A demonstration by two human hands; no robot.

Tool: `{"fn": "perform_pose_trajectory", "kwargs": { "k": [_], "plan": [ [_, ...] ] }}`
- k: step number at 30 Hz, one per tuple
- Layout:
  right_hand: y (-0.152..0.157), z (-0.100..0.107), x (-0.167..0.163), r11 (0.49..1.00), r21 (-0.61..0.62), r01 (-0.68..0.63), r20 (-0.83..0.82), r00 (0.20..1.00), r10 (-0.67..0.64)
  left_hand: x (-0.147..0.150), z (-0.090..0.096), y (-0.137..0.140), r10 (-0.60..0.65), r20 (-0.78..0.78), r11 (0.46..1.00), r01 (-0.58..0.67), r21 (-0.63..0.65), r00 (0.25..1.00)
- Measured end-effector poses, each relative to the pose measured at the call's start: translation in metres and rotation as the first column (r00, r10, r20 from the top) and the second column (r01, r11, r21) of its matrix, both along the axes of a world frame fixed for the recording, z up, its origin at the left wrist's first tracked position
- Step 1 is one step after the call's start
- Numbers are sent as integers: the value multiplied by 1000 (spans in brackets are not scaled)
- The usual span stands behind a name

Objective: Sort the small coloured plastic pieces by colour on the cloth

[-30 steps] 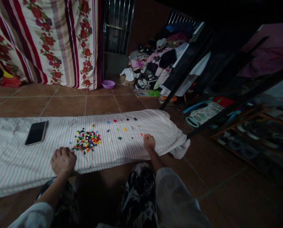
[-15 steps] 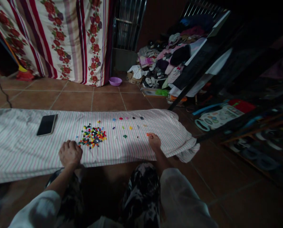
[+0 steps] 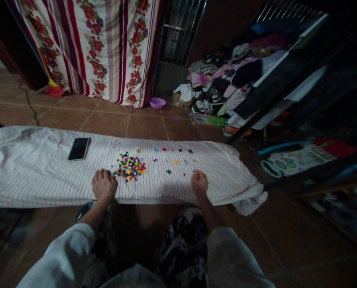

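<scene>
Beads: a heap of small many-coloured beads [image 3: 129, 168] lies on the striped cloth, between the two hands and nearer the left one.
Loose beads: single beads [image 3: 171, 157] lie scattered on the cloth to the right of the heap, some in a rough row along the far side, others nearer the right hand.
Left hand: the left hand [image 3: 104, 185] rests on the cloth just beside the heap, at its near left edge; the grip is curled together into a loose fist, and what it encloses, if anything, cannot be told.
Right hand: the right hand [image 3: 199, 183] rests on the cloth well to the right of the heap, close to the nearest loose beads; the grip is closed together, its contents hidden.
Striped cloth: a white cloth with thin pink and dark stripes [image 3: 31, 176] lies spread in a long band across the tiled floor [image 3: 106, 122], under the heap and both hands; its right end is rumpled.
Phone: a dark phone [image 3: 79, 149] lies flat on the cloth, left of the heap and farther away, apart from it.
Sleeves: pale sleeves cover both forearms, on the near side of the heap.
Background: beyond the heap hangs a floral curtain [image 3: 106, 48]; a small purple bowl [image 3: 157, 103] stands on the floor at its foot, and a pile of clothes [image 3: 226, 80] lies to the right of that.
</scene>
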State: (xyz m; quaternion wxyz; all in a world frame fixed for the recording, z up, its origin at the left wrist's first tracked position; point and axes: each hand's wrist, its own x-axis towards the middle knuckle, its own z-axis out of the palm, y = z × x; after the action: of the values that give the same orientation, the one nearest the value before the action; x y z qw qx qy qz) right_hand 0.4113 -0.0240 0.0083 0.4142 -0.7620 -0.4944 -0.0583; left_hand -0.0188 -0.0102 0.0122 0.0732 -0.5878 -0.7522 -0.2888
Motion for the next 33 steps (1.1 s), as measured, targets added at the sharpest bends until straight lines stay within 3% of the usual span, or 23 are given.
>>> {"fn": "perform_pose_trajectory", "kwargs": {
  "k": [7, 17, 24, 29, 33],
  "plan": [
    [-2, -3, -58, 990, 84, -114, -65, 991, 120, -1, -1, 1, -3, -10, 1000, 3, 19, 1000],
    [-25, 6, -146, 930, -120, -347, -119, 935, 333, -2, -4, 1, -20, 50, 1000, 20, 8, 999],
    [-16, 5, -190, 839, -163, -518, -110, 855, 507, -3, -4, 0, -30, 45, 1000, 30, 3, 999],
    [2, 9, -214, 804, -269, -531, -99, 845, 525, -2, -3, 0, -37, 63, 999, 37, 5, 997],
    [15, 17, -226, 798, -411, -441, -52, 885, 462, -2, -2, 0, -33, 63, 999, 33, -2, 997]
  ]
}}
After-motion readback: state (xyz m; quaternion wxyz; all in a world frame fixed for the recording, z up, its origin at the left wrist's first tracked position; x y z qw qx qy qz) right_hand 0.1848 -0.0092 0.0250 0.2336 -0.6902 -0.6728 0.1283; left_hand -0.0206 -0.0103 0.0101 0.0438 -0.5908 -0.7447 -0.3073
